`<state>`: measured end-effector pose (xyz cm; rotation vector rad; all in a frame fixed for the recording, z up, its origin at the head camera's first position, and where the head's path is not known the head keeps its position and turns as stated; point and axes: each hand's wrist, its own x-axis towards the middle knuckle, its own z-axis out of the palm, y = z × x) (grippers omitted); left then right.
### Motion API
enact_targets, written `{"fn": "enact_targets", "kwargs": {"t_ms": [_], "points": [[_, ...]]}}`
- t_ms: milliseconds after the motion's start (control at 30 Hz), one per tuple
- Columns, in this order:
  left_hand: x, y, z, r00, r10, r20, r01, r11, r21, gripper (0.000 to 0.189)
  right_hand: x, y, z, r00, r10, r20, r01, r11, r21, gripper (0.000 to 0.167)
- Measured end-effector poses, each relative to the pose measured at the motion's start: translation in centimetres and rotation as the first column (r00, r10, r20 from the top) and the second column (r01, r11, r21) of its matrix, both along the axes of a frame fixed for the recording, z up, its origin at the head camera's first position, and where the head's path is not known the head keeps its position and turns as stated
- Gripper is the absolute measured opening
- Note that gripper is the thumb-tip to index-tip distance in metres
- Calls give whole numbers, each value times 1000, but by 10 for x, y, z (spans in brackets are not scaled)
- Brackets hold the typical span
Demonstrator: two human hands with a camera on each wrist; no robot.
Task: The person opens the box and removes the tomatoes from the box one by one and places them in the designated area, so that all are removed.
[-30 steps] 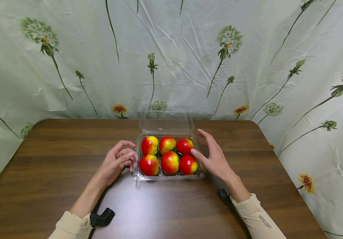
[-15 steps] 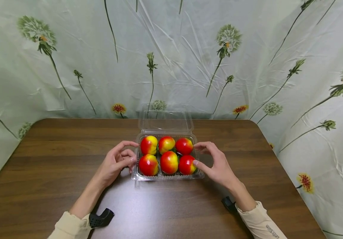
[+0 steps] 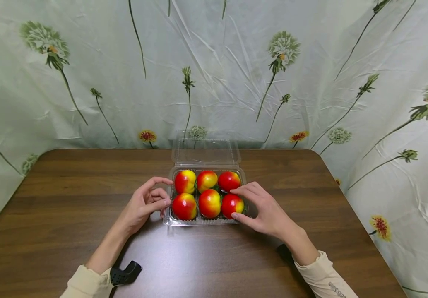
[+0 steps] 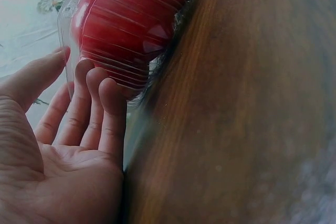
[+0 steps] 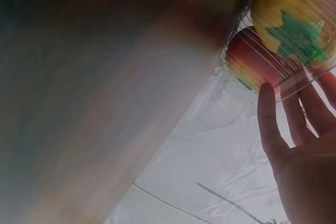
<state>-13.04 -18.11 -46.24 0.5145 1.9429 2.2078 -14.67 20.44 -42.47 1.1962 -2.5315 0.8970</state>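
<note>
In the head view, a clear plastic clamshell box (image 3: 201,222) holds several glossy red-and-yellow fruits in two rows, its lid (image 3: 206,151) raised at the back. My left hand (image 3: 141,205) touches the box's left side with relaxed fingers; in the left wrist view, the fingertips (image 4: 111,90) lie against the ribbed wall and the thumb meets the rim. My right hand (image 3: 268,211) pinches the front-right fruit (image 3: 232,205), index fingertip behind it and thumb in front. In the right wrist view, the other fingers (image 5: 268,114) extend along the box's outer wall, near a green leafy cap (image 5: 299,38).
The box stands on a brown wooden table (image 3: 87,186), near its far edge. Behind hangs a pale curtain (image 3: 124,41) printed with dandelions and flowers. A black wrist mount (image 3: 126,273) sits at the left cuff.
My right hand has moved from the box's right side onto the front-right fruit, thumb and fingers coming to either side of it. My left hand stays at the box's left side.
</note>
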Motion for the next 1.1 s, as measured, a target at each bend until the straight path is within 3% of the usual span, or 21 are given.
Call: {"fn": "enact_targets", "kwargs": {"t_ms": [200, 667, 933, 1100], "points": [[-1, 0, -1, 1000, -7, -9, 7, 1000, 11, 45, 0, 0, 0, 999, -24, 42, 23, 999, 27, 54], [0, 0, -1, 1000, -18, -13, 18, 1000, 1, 46, -1, -2, -4, 997, -28, 77, 31, 999, -45, 51], [0, 0, -1, 1000, -17, -11, 17, 1000, -18, 46, 2, -5, -1, 998, -51, 47, 47, 997, 68, 52], [0, -1, -2, 1000, -20, -12, 19, 1000, -13, 46, 3, -7, 0, 997, -66, 29, 64, 994, 90, 48]]}}
